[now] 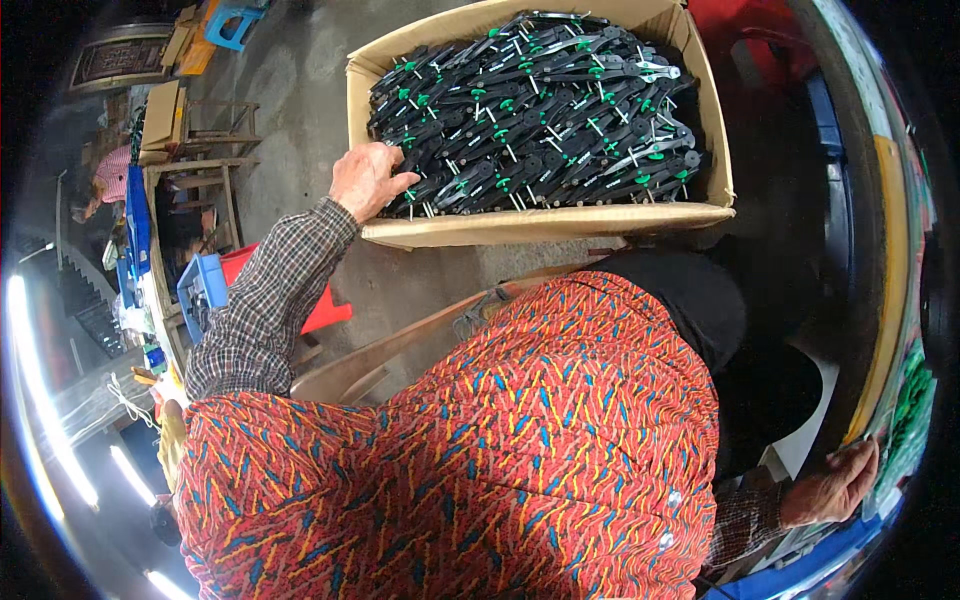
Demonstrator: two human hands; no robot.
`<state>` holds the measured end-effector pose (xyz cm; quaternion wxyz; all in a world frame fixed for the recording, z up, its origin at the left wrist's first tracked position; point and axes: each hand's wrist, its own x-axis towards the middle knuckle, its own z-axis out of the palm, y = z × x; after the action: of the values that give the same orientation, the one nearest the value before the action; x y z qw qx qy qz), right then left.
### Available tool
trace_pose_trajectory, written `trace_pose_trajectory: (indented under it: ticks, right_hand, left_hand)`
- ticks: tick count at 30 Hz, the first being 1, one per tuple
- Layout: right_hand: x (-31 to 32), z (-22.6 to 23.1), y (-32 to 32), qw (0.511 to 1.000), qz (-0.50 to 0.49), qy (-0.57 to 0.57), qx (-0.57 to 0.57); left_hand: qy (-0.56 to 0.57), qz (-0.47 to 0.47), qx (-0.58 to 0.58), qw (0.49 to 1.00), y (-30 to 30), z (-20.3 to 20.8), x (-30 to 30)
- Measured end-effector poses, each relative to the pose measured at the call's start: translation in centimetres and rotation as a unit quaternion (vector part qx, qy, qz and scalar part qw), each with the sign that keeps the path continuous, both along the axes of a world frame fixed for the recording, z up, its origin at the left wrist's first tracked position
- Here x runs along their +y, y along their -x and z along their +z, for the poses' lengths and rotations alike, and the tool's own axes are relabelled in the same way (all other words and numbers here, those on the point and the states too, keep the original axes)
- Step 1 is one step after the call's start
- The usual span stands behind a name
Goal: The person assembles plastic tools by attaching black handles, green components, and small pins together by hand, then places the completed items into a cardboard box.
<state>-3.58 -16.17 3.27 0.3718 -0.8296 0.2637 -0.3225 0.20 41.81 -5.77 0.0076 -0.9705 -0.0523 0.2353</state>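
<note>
A cardboard box stands at the top of the head view. It is heaped with black hinged tools that look like drawing compasses, with small green wheels and silver rods. My left hand is closed over the box's near left corner, its fingers over the wall beside the tools. At the lower right, my right hand is by the edge of a work table. Its fingers are curled together, and whatever may be in them is too small to see. A pile of green parts lies on the table just beyond that hand.
A wooden bench is between me and the box. To the left are a red container, a blue bin and a wooden rack. A blue stool stands far left. Another person in pink is at the left.
</note>
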Motion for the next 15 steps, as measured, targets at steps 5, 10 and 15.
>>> trace_pose_trajectory:
  ticks: [5, 10, 15]
  right_hand:
    - [1.2, 1.8, -1.2, 0.991, -0.106, -0.020, 0.078]
    - [0.1, 0.2, -1.5, 0.990, -0.098, -0.027, 0.094]
    - [0.2, 0.4, -1.0, 0.993, -0.094, -0.032, 0.070]
  left_hand:
    - [0.019, -0.081, 0.098, 0.992, -12.0, 4.7, -0.3]
    - [0.115, -0.065, 0.087, 0.987, -16.8, 5.9, -2.9]
    - [0.293, 0.017, 0.094, 0.951, -17.6, 6.4, -7.6]
